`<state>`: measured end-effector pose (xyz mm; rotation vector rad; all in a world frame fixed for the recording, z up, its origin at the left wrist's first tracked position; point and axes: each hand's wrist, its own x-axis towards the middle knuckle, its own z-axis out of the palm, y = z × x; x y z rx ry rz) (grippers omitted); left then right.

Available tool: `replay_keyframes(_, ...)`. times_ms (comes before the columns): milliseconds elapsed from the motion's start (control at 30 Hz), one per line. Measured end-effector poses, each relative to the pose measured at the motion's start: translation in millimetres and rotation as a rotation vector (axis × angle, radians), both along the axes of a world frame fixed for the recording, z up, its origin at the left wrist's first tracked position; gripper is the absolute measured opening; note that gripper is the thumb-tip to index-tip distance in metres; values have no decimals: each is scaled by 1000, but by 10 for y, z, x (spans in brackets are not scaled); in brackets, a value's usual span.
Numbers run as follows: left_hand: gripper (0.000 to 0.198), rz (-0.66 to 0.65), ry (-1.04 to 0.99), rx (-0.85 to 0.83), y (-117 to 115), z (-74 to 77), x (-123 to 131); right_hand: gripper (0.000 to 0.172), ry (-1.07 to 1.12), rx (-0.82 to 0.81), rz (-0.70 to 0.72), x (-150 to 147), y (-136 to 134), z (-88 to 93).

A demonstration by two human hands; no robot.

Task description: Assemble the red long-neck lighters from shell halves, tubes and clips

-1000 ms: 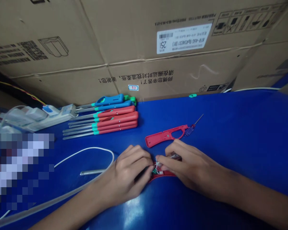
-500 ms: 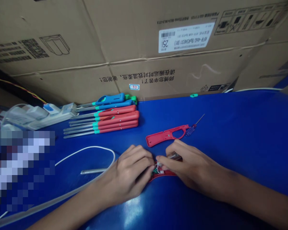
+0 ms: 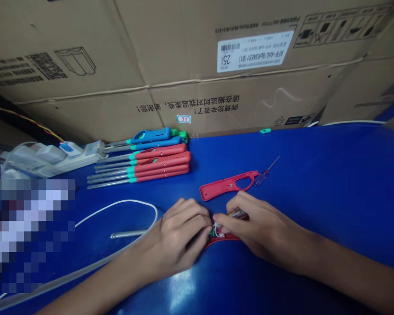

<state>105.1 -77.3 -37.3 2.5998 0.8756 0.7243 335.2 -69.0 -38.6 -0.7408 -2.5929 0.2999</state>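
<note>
Head view, and both hands are working close together near the middle of the blue tabletop [image 3: 331,197]. Left hand [image 3: 179,236] is curled shut, fingertips pressed in on a small green circuit board [image 3: 212,234] trailing fine white wires [image 3: 217,228]. That board sits at the top of a red plastic housing [image 3: 225,237], lying on the tabletop right under the hands. Coming in from the other side, right hand [image 3: 262,223] is closed around a slim clear-handled tool [image 3: 239,214], its fingertips meeting the left hand's right at the board.

Just beyond the right hand's knuckles, a second red housing shell [image 3: 226,186] lies flat, with a small clear-handled screwdriver [image 3: 261,178] touching its end. Room opens up past those: a stack of red handles [image 3: 157,166] and blue handles [image 3: 151,138] with metal shafts sits at the far edge, against a cardboard carton [image 3: 184,65]. Out left of the hands, a metal tube [image 3: 128,234] lies inside a loop of white cable [image 3: 118,208], and a power strip [image 3: 82,155] sits at the far left corner.
</note>
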Motion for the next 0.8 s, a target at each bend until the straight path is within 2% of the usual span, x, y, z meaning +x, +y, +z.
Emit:
replay_keyframes(533, 15, -8, 10, -17, 0, 5, 9, 22, 80, 33, -17, -3, 0, -69)
replay_keyframes(800, 13, 5, -7, 4, 4, 10, 16, 23, 24, -99, -24, -48, -17, 37)
